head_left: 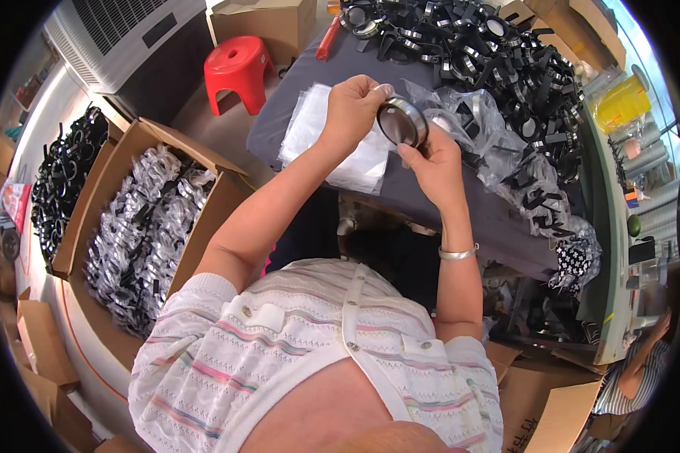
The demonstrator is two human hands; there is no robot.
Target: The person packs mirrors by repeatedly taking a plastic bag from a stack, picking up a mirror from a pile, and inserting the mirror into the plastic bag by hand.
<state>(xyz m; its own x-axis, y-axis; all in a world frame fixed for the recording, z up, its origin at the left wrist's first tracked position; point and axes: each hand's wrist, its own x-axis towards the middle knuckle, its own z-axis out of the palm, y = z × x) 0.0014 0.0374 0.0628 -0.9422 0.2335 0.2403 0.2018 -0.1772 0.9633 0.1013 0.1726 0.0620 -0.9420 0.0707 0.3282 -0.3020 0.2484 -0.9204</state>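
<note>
A round, dark-faced piece with a shiny silver rim (402,123) is held up above the near edge of the grey-covered table. My right hand (438,164) grips its lower right edge, thumb on the front of the rim. With fingers pinched together, my left hand (357,109) is at its upper left edge. The left fingertips' far side is hidden. Under my left forearm and wrist lies a stack of clear plastic bags (304,124). Just beyond my right hand, similar pieces in clear plastic (495,147) lie on the table.
A large pile of black pieces with round silver rims (499,68) covers the table's far right. On my left stands a cardboard box (185,140) full of plastic-wrapped pieces (147,226). A red stool (236,68) stands beyond it. Another person (638,377) is at lower right.
</note>
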